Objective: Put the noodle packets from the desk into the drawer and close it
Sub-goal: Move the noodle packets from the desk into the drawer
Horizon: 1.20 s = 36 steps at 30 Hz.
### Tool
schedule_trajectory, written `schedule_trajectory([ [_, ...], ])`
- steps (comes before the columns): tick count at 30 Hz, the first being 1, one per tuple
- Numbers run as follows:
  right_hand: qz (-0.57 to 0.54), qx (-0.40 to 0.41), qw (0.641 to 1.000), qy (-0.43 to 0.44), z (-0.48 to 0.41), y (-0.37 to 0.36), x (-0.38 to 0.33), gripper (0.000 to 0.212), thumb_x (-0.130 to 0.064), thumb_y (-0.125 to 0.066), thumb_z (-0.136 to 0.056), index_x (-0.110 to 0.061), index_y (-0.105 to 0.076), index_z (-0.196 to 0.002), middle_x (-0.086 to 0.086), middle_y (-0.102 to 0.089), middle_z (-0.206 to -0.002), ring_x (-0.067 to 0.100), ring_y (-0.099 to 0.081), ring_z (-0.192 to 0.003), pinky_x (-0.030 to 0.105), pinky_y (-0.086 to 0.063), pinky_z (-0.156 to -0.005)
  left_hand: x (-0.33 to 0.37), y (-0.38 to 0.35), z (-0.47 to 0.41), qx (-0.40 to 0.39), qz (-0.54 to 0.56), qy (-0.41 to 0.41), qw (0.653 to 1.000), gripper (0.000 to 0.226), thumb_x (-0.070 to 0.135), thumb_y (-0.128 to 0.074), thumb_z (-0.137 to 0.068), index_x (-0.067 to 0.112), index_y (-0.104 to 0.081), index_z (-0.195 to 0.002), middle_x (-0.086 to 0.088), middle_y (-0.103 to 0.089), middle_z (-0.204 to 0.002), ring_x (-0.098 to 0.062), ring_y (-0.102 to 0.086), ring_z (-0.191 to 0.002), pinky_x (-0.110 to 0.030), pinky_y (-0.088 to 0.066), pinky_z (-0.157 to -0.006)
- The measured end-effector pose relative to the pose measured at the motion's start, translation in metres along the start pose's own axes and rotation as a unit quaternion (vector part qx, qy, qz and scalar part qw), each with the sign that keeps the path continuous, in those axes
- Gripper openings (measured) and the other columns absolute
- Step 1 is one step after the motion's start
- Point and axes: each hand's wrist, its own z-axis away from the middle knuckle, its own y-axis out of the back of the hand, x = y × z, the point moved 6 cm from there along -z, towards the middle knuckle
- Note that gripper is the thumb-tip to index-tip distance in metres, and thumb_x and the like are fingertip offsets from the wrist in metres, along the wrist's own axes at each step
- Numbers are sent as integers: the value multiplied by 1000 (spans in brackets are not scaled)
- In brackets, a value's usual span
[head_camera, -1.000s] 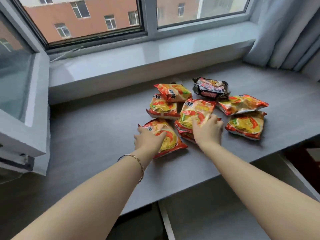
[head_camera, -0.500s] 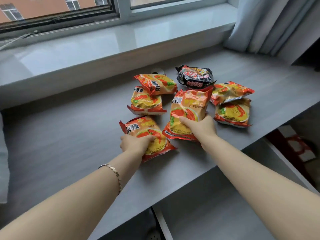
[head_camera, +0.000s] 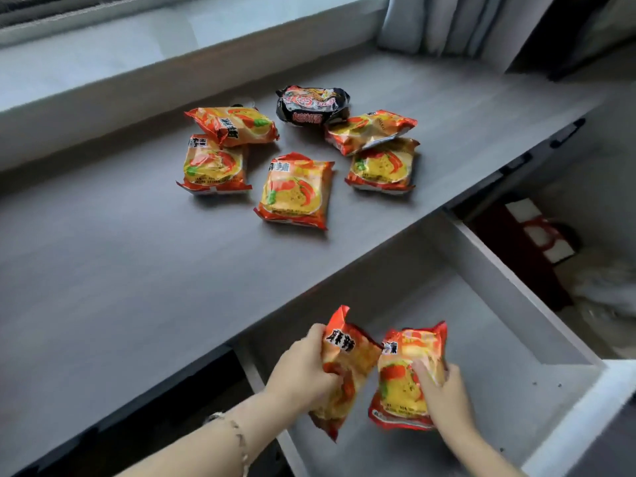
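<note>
My left hand [head_camera: 299, 371] grips an orange noodle packet [head_camera: 347, 366], held on edge over the open white drawer [head_camera: 516, 297]. My right hand [head_camera: 444, 397] holds a second orange packet [head_camera: 406, 370] beside it, also above the drawer's inside. Several packets stay on the grey desk [head_camera: 120, 270]: one orange packet [head_camera: 296, 191] nearest the desk edge, two at the left [head_camera: 213, 165] [head_camera: 237, 125], two at the right [head_camera: 370, 130] [head_camera: 382, 166], and a black packet [head_camera: 311, 105] at the back. No packet lies on the drawer's floor where I can see it.
A white window sill [head_camera: 137, 46] runs behind the desk and grey curtains [head_camera: 444, 22] hang at the back right. Right of the drawer, a dark red and white box [head_camera: 530, 235] sits low down. Black handles [head_camera: 568, 132] show on the desk front.
Both hands lifted one packet each off the desk and carried them down and toward me over the open drawer. A third orange packet, earlier under the right-hand one, now lies uncovered.
</note>
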Motion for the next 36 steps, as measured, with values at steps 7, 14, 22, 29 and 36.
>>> schedule_trajectory([
  [7,90,-68,991,-75,-39,-24,38,38,-25,-55,-91,6,-50,-112,25,-62,-118,39,-59,-110,39,-47,-87,-27,-36,-44,-12,-94,125,988,78,29,-66,-83,13,-25,-148,-10,-47,-141,-24,-52,-126,-29,-47,-97],
  [14,176,-115,974,-88,-54,-39,15,37,-25,-54,-83,1,-61,-109,19,-66,-115,33,-65,-101,26,-44,-68,0,-29,-68,-68,-184,128,972,75,21,-54,-91,11,-12,-151,-17,-33,-149,-32,-45,-132,-39,-44,-107],
  [22,26,40,983,176,-22,-23,-221,35,-12,-50,-92,-10,-52,-126,9,-46,-134,20,-50,-118,23,-36,-86,99,104,-90,1,-104,-137,985,26,22,-50,-93,18,-63,-115,0,-68,-109,-20,-64,-101,-34,-54,-88],
  [29,138,21,981,134,-26,-110,-309,76,-47,-58,-83,-9,-28,-141,15,-36,-141,31,-39,-129,40,-41,-100,50,257,-148,316,-104,-48,942,69,26,-63,-84,9,-31,-143,-15,-27,-148,-32,-24,-139,-41,-21,-118],
  [36,298,64,949,80,-28,-168,-335,128,-67,-64,-63,-10,12,-148,27,-21,-146,37,-28,-130,46,-30,-107,4,281,-175,282,-117,84,949,113,50,-70,-75,19,6,-152,-27,-5,-156,-41,-8,-146,-52,-14,-116],
])
